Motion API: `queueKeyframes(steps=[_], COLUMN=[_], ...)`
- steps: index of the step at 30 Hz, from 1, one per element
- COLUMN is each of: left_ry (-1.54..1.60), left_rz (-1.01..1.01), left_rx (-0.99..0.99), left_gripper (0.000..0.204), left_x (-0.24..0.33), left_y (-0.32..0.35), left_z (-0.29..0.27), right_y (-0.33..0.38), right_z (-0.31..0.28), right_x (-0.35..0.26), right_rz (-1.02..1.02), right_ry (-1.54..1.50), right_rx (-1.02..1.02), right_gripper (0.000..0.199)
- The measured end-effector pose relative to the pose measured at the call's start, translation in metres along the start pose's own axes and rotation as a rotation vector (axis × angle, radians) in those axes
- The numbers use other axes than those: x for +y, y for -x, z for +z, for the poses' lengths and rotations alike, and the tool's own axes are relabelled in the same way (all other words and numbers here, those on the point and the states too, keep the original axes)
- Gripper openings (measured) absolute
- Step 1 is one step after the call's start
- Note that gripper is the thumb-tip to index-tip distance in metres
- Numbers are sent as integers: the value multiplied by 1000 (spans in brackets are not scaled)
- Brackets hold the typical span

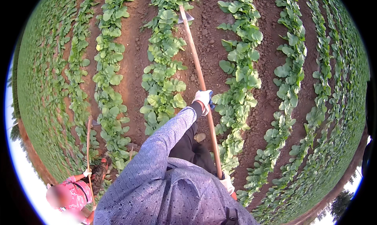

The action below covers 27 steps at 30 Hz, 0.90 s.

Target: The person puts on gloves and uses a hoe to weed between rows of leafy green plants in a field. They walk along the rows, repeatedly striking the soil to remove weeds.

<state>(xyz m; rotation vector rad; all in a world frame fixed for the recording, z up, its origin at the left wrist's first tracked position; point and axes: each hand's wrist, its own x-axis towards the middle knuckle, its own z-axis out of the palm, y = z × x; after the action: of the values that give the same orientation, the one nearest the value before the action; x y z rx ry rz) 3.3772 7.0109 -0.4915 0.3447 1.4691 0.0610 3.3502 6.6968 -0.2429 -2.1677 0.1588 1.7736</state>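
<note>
A long-handled hoe [197,64] with a wooden shaft stretches away from my body between two rows of leafy green plants. Its flat metal blade [187,17] is at the far end, beside the crop row [163,48] on the left, over brown soil. My left hand [204,98], in a white glove with a blue palm side, is closed around the middle of the shaft. Near the shaft's lower end, my right hand [227,184], also in a light glove, is closed on it; my clothing partly hides its fingers.
Leafy crop rows run on both sides, with bare soil furrows [133,64] between them. Another crop row [243,68] stands just right of the hoe. At the lower left, a person in pink [76,195] holds another long-handled tool [88,146]. Trees [341,203] stand at the field's edge.
</note>
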Motion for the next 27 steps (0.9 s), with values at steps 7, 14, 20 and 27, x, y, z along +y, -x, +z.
queueKeyframes(steps=[7, 14, 20, 27], left_ry=[-3, -18, -44, -49], left_rz=[-83, -13, -15, 33], left_rx=[-31, 51, 106, 145], left_gripper=[23, 22, 22, 23], left_x=[-20, -13, -4, -22], left_y=[3, -13, -20, -23], left_z=[-5, -10, -10, -14], right_y=[-22, -45, -58, -56], right_z=[-1, 8, 10, 0], right_x=[65, 76, 70, 65], right_rz=[-50, -130, -149, -87], right_ry=[-93, -138, -198, -217], right_rx=[-83, -121, -204, -241], right_gripper=[40, 29, 25, 25])
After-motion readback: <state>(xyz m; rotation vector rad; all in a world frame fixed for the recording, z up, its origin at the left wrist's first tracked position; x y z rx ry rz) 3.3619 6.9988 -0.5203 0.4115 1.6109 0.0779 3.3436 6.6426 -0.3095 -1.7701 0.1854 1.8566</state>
